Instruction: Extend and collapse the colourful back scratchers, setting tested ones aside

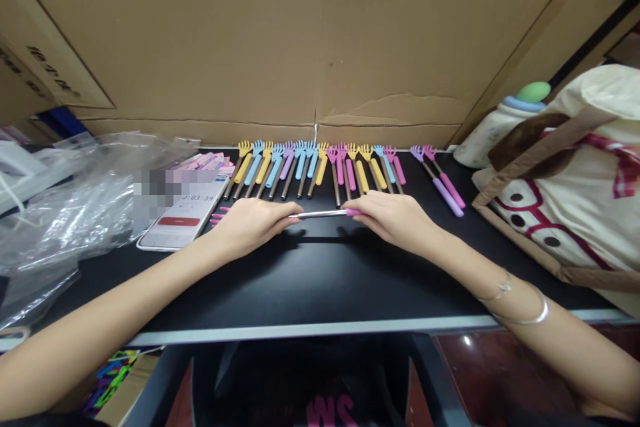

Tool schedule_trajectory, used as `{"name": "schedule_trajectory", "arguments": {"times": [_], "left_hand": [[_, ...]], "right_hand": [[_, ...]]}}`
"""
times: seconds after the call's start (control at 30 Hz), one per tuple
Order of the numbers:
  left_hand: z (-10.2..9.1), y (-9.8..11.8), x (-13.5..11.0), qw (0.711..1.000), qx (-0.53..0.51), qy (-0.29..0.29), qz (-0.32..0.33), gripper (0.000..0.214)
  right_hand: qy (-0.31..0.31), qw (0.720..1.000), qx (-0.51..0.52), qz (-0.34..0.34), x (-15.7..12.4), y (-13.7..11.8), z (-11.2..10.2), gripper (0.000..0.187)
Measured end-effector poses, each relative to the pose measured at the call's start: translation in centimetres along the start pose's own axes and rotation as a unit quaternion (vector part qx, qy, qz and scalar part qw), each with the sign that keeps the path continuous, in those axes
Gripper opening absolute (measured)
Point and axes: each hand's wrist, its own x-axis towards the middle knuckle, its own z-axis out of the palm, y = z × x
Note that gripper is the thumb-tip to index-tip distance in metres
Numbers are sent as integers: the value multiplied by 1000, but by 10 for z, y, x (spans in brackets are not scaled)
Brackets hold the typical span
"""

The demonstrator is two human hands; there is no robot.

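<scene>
Both hands grip one back scratcher [323,214], level above the black table. Its pink claw pokes out to the left of my left hand [257,220], whose fingers are closed around the claw end. My right hand [393,217] is closed on the pink handle, and a bare metal rod shows between the two. Behind them lies a row of back scratchers [300,167] in yellow, blue, purple and pink, with handles and metal rods side by side. Farther right, a purple and a pink back scratcher [445,187] lie apart from the row.
A phone [183,220] showing a timer lies left, beside crumpled clear plastic bags [95,193] and pink packets [213,163]. A cream bag [580,193] and a bottle [485,130] stand right. Cardboard [300,33] walls the back. Below the table edge is a box of colourful items [115,380].
</scene>
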Motion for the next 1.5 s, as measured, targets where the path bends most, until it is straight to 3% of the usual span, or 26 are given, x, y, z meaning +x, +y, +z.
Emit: {"name": "schedule_trajectory", "arguments": {"times": [0.4,0.67,1.17,1.37,1.5], "left_hand": [[-1,0,0,991,-120,-44,-24,31],[0,0,1,994,-106,-28,-20,31],[3,1,-1,994,-92,-52,-26,30],[2,4,-3,996,-76,-33,-21,31],[5,2,-2,998,-55,25,-13,32]], "right_hand": [[25,999,-39,-18,1,0,2,27],[9,1000,-19,-3,1,1,2,27],[21,1000,-13,-16,0,0,1,30],[8,1000,-6,-2,0,0,2,30],[6,1000,0,11,-1,1,2,29]]}}
